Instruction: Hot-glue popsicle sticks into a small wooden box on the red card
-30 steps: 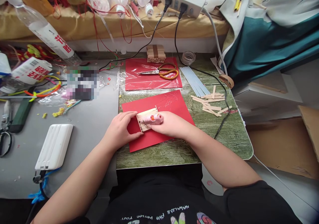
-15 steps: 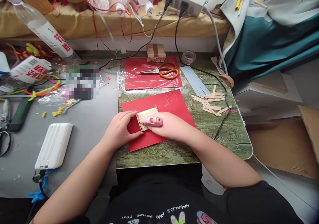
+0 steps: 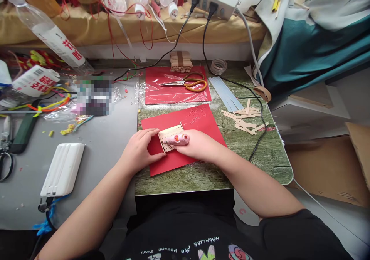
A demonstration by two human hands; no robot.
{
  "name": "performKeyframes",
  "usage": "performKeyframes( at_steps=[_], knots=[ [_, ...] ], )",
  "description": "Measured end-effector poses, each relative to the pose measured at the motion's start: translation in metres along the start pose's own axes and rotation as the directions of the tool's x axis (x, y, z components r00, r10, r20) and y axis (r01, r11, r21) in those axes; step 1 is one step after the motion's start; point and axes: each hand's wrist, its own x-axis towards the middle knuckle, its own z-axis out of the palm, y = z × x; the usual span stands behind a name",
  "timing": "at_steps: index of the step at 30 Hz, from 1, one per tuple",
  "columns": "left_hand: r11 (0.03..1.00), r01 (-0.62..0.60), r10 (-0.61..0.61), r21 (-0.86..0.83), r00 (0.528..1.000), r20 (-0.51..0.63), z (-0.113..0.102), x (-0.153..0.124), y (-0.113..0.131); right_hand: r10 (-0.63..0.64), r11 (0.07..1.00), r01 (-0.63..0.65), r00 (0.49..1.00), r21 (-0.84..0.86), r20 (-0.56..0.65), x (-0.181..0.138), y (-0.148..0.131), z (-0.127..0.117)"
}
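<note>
Gripping, right hand (image 3: 194, 146): closed round pink glue gun (image 3: 178, 139), mid-frame, grip partly hidden.
Left hand (image 3: 141, 148): half-curled, holding left end of stick panel (image 3: 172, 130).
Green table (image 3: 273, 161): bare towards lower-right corner.

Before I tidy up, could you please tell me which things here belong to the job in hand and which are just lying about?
Job, seemingly:
glue gun
stick panel
red paper beneath
loose sticks
glue sticks

Lying about, seemingly:
labelled bottles
white power bank
yellow scraps
</note>
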Motion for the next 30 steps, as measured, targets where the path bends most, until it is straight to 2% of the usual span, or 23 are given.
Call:
performKeyframes(
  at_steps=[7,17,24,30],
  knots=[
    [1.0,0.003,-0.003,0.004,1.0,-0.003,0.0,0.0002,0.0002,-0.01,0.998,0.012,0.999,-0.068,0.03,0.0003,0.0003,-0.0023],
    [1.0,0.001,-0.001,0.01,1.0,-0.001,0.0013,-0.0004,-0.002,-0.024,0.997,0.027,0.999,-0.072,0.045,0.0016,0.0021,-0.002],
    [1.0,-0.001,0.001,0.019,1.0,-0.003,0.0028,-0.0005,-0.0031,-0.021,0.998,0.024,0.998,-0.057,0.052,0.0029,0.0039,-0.0007],
    [1.0,-0.008,0.008,0.019,1.0,-0.001,0.0021,-0.0005,-0.0024,-0.007,1.0,0.006,0.999,0.022,0.044,-0.0011,0.0012,-0.0032]
  ],
)
